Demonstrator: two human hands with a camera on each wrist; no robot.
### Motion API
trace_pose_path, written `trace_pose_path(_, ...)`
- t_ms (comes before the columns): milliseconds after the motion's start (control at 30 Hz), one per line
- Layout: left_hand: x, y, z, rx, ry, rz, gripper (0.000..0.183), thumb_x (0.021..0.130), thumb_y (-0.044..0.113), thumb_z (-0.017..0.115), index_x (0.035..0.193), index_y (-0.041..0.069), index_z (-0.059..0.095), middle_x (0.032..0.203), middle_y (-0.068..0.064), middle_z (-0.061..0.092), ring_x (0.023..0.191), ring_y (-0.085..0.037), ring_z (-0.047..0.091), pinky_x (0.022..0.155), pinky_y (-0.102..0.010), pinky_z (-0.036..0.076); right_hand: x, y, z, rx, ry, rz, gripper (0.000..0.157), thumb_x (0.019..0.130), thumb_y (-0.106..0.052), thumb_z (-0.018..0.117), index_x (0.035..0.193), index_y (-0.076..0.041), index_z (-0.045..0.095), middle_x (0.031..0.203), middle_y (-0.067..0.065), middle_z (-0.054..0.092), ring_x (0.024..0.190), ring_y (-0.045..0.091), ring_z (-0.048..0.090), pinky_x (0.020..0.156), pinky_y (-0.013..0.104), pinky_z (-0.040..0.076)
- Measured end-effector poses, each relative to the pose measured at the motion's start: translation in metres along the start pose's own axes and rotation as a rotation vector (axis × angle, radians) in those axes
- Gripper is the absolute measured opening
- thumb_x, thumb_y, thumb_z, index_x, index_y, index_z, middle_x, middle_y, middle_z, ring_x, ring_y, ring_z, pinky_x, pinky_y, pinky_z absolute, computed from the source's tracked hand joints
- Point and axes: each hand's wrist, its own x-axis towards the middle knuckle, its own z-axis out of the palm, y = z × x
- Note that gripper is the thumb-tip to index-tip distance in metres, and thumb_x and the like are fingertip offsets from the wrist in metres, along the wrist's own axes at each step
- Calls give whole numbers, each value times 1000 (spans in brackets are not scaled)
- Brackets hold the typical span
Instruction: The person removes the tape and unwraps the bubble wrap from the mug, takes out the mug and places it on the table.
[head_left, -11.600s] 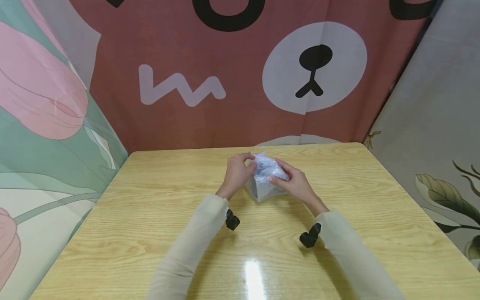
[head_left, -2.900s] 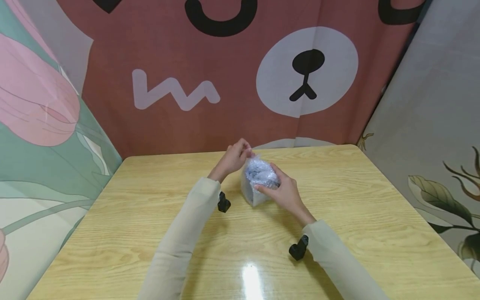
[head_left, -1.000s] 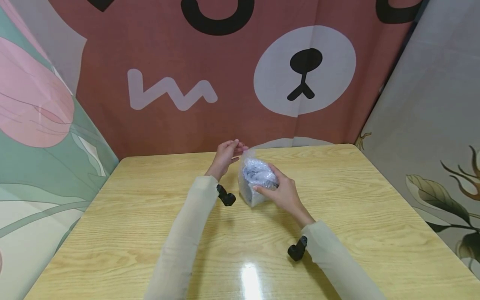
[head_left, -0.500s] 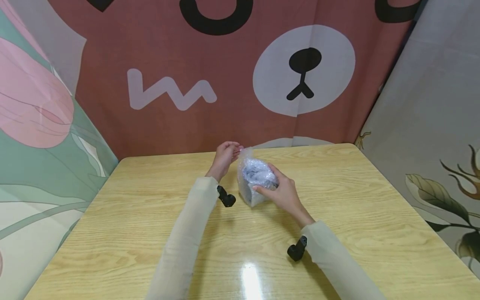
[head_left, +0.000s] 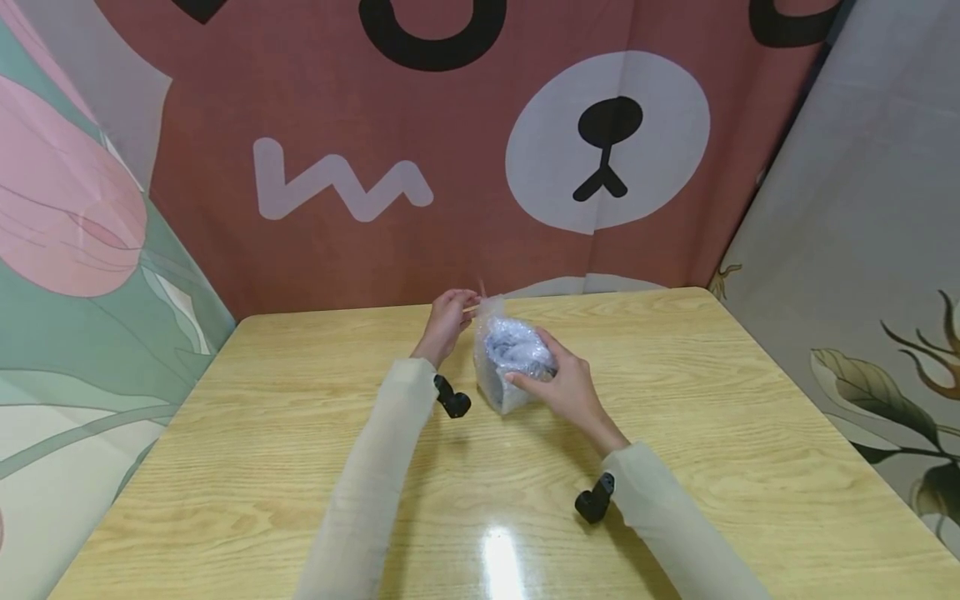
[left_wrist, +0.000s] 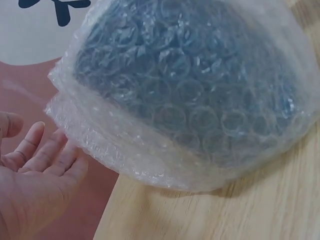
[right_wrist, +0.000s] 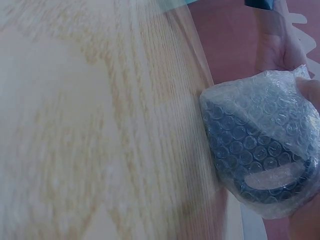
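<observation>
Bundle [head_left: 517, 350] of bubble wrap sits on the far half of the table [head_left: 262, 433], a little right of centre, right under your hands. A dark thing [right_wrist: 240, 145] shows through the wrap; can't tell what it is.

What's changed: about three seconds back your left hand [head_left: 446, 321] had its fingertips at the top corner of the wrap. Now it has slid off to the left, just beside that corner, and a flap [head_left: 492, 308] of wrap pokes up there, looser than it was. Over the last half second your left hand has dropped slightly; otherwise little has changed. There's a thin pinkish blur above its tips; can't tell whether that's a finger or a strip of something.

Grip: your left hand looks loose. The left wrist view has the fingers [left_wrist: 47, 150] half unfolded, thumb apart from them, tips near the wrap's edge; whether they touch it, can't tell. Your right hand [head_left: 562, 379] has hardly shifted: thumb on the near side, fingers round the far side, gripping the bundle.

What it means, as a judgement: right steadies, left works the edge. The flap looks free, but most of the wrap is around the dark thing, so the unwrapping or wrapping, whichever it is, looks unfinished.
</observation>
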Motion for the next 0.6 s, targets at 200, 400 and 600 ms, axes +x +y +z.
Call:
trace_pose_path(200,1,-5,-3,46,-9,-44,28,102,20,50,123,3,58,126,-13,56,116,-31,53,103,-47,38,0,0,-1,9,-7,2,91,77,-50,79,149,-12,39,141,15,49,125,30,48,99,49,41)
trace_pose_path(400,-1,-11,-6,25,1,-57,29,101,21,51,123,3,56,132,-14,55,117,-35,52,99,-49,39,0,-1,-1,13,-7,-4,90,77,-48,80,148,-10,40,139,16,51,122,31,50,98,49,42)
trace_pose_path(600,-2,-18,-8,-26,25,-79,20,99,14,53,115,2,56,130,-14,54,115,-34,52,98,-49,41,0,-1,-1,5,-9,6,91,76,-50,79,149,-12,39,140,16,50,124,30,49,99,48,41)
